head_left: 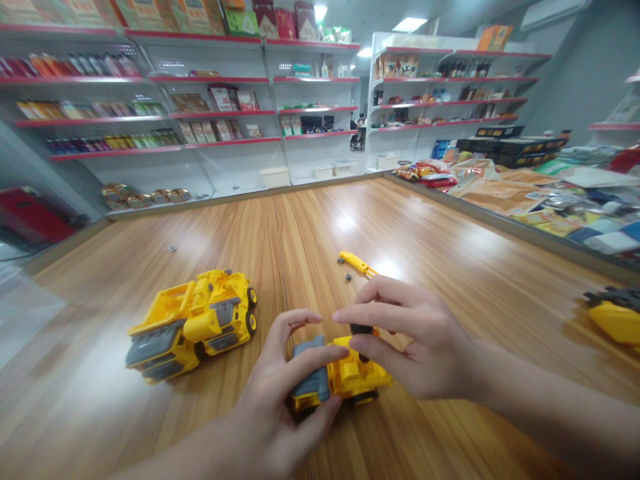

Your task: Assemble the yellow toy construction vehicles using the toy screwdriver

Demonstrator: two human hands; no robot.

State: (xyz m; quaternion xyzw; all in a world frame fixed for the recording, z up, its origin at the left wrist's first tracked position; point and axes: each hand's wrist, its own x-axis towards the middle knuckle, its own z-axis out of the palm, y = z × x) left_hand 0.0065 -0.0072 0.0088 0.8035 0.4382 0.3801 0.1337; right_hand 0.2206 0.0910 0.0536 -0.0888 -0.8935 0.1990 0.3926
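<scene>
A yellow and grey toy truck (345,373) stands on the wooden table in front of me. My left hand (285,380) is closed round its grey front end, thumb low on the side and a finger across the top. My right hand (415,333) pinches a small black part (361,329) just over the truck's yellow rear. Whether that part is fixed to the truck is hidden by the fingers. Beyond my right hand lies a yellow toy arm piece (356,261), partly covered. Small grey pieces (349,277) lie beside it.
A yellow toy dump truck (193,323) stands to the left on the table (280,233). Another small grey piece (173,249) lies behind it. At the right edge is a yellow and black toy part (615,317). Packaged goods (505,190) are heaped beyond the right rim; stocked shelves (215,80) line the back.
</scene>
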